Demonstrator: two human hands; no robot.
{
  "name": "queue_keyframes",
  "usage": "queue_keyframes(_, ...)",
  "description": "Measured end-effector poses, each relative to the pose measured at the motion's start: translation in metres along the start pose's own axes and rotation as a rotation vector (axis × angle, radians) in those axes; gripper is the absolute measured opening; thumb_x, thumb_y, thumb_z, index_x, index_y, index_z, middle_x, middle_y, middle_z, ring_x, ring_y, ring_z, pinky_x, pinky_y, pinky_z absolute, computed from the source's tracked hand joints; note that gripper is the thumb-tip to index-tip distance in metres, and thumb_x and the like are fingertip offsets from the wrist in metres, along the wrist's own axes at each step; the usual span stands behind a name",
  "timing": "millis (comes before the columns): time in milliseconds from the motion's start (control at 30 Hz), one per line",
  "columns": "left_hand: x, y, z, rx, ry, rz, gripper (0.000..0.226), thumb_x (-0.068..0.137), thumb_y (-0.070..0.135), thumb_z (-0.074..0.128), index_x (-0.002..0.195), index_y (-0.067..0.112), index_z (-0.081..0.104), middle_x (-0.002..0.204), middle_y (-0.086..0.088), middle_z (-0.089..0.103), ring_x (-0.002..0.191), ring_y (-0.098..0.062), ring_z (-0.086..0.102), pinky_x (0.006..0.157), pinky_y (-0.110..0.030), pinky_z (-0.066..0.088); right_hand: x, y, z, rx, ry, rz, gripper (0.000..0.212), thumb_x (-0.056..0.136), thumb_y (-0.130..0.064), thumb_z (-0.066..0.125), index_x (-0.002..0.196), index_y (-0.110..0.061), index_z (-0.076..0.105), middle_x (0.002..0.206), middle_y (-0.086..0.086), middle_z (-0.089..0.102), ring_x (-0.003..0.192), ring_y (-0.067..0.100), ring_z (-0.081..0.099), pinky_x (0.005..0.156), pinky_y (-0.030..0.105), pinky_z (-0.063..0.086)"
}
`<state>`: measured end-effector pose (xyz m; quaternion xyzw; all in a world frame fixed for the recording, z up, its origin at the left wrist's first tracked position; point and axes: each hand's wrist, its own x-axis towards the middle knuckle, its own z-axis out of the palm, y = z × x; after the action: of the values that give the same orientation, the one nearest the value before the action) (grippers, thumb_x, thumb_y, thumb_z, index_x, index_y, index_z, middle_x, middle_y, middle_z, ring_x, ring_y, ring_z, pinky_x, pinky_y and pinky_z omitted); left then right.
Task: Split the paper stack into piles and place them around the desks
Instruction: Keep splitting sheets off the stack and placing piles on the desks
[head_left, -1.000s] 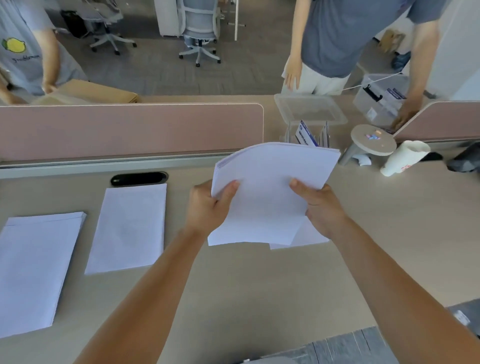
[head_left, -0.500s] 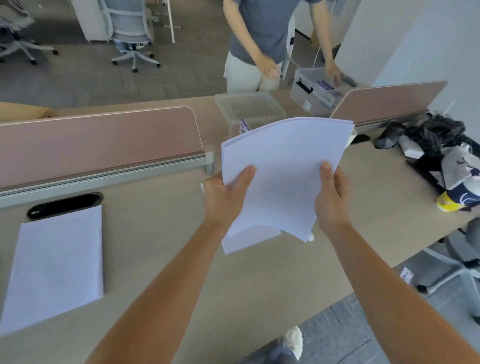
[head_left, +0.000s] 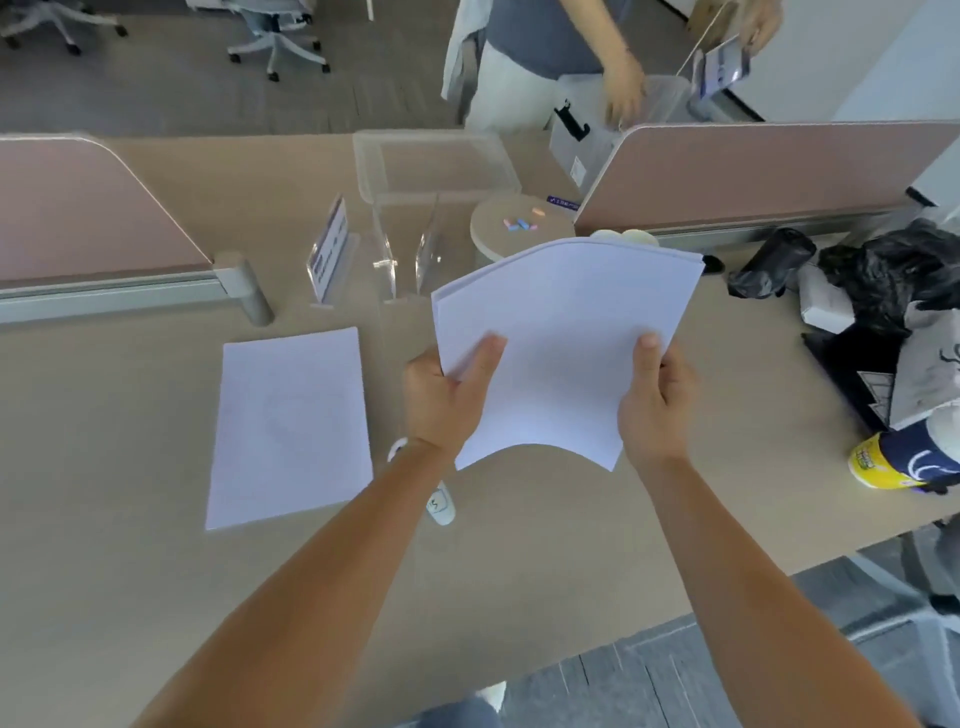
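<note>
A stack (head_left: 563, 343) of white paper is held in the air above the tabletop (head_left: 156, 571), in the middle of the view. Its long axis runs away from the viewer and leans a little to the right. The far edge is raised, and the near edge sags in an arch between the two hands.

The left hand (head_left: 441, 400) grips the near left corner, thumb on top and fingers underneath. The right hand (head_left: 652, 410) grips the right edge the same way. Both bare forearms reach forward from the bottom of the view.

To the left, apart from the stack, a pile (head_left: 288, 426) of paper lies flat on the tabletop, long axis also running away from the viewer. A white pen (head_left: 441, 506) lies below the left wrist.

Beyond stand a clear sign holder (head_left: 330, 249) – its print too blurred to read – and a clear plastic lid (head_left: 436, 166). Pink dividers (head_left: 753, 176) line the far edge. Black bags (head_left: 893, 275) sit at the right. Across the tabletop stands another person (head_left: 540, 47), reaching into a bin.
</note>
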<state>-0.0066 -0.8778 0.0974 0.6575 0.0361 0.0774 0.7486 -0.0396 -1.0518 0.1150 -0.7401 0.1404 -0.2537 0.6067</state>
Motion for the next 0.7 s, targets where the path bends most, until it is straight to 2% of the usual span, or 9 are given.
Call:
queue_keyframes(167,-0.002,-0.066,0.045,0.103,0.075,-0.017,0.017,0.086,0.024,0.076,0.073,0.034,0.072,0.071,0.023,0.072,0.073,0.005,0.068,0.072,-0.023,0.054,0.034,0.08,-0.03,0.038,-0.084,0.053,0.029,0.105,-0.032,0.041,0.088,-0.024,0.062,0.084,-0.008,0.064,0.079,0.009,0.06,0.07,0.024,0.05)
queue_keyframes(300,-0.011,-0.106,0.057,0.169,0.125,-0.077,0.016,0.073,0.051,0.075,0.062,0.039,0.074,0.071,0.009,0.071,0.067,-0.007,0.064,0.066,-0.028,0.053,0.039,0.124,-0.044,0.142,-0.111,0.138,0.031,0.105,-0.026,0.042,0.082,-0.014,0.059,0.073,-0.016,0.064,0.07,0.003,0.06,0.065,0.018,0.048)
queue_keyframes(400,-0.008,-0.111,0.065,0.19,0.126,-0.081,0.015,0.078,0.038,0.08,0.064,0.042,0.075,0.069,0.021,0.072,0.07,0.0,0.067,0.068,-0.025,0.055,0.048,0.136,-0.048,0.162,-0.142,0.14,0.029,0.105,-0.02,0.042,0.081,-0.011,0.057,0.068,-0.021,0.064,0.067,-0.003,0.06,0.065,0.013,0.048)
queue_keyframes(467,-0.002,-0.11,0.067,0.2,0.129,-0.128,0.021,0.083,0.026,0.079,0.064,0.034,0.075,0.069,0.022,0.073,0.071,0.002,0.069,0.068,-0.024,0.055,0.055,0.137,-0.046,0.145,-0.148,0.149,0.029,0.101,-0.028,0.045,0.083,-0.011,0.06,0.071,-0.019,0.064,0.071,0.0,0.061,0.067,0.016,0.049)
queue_keyframes(533,0.006,-0.106,0.067,0.206,0.131,-0.131,0.019,0.084,0.03,0.078,0.066,0.023,0.076,0.07,0.015,0.074,0.069,0.0,0.068,0.067,-0.024,0.053,0.064,0.133,-0.039,0.103,-0.135,0.154,0.036,0.1,-0.036,0.044,0.089,-0.008,0.063,0.076,-0.01,0.062,0.074,0.007,0.058,0.07,0.022,0.049)
queue_keyframes(600,0.019,-0.095,0.067,0.199,0.135,-0.149,0.028,0.087,0.035,0.075,0.069,0.014,0.075,0.071,0.009,0.076,0.061,0.006,0.061,0.063,-0.016,0.048,0.076,0.121,-0.026,0.044,-0.136,0.156,0.038,0.104,-0.036,0.043,0.088,-0.005,0.06,0.075,-0.006,0.055,0.069,0.005,0.051,0.068,0.021,0.044)
queue_keyframes(633,0.027,-0.09,0.065,0.207,0.136,-0.182,0.032,0.089,0.037,0.072,0.071,0.01,0.073,0.091,0.012,0.065,0.054,0.009,0.055,0.058,-0.012,0.043,0.083,0.114,-0.018,0.01,-0.149,0.151,0.035,0.105,-0.035,0.043,0.085,-0.011,0.058,0.072,-0.011,0.054,0.065,0.001,0.049,0.066,0.017,0.043)
queue_keyframes(667,0.037,-0.087,0.062,0.223,0.137,-0.233,0.037,0.09,0.041,0.069,0.066,0.014,0.071,0.06,0.012,0.071,0.048,0.008,0.048,0.053,-0.012,0.039,0.09,0.108,-0.01,-0.045,-0.175,0.144,0.032,0.105,-0.034,0.042,0.081,-0.018,0.056,0.068,-0.014,0.051,0.061,-0.002,0.047,0.063,0.015,0.041)
queue_keyframes(700,0.047,-0.085,0.057,0.247,0.141,-0.3,0.041,0.09,0.047,0.066,0.06,0.019,0.067,0.042,0.017,0.046,0.045,0.003,0.043,0.05,-0.015,0.036,0.097,0.104,0.0,-0.115,-0.205,0.141,0.034,0.105,-0.034,0.041,0.075,-0.023,0.051,0.065,-0.013,0.047,0.058,-0.002,0.044,0.06,0.016,0.038)
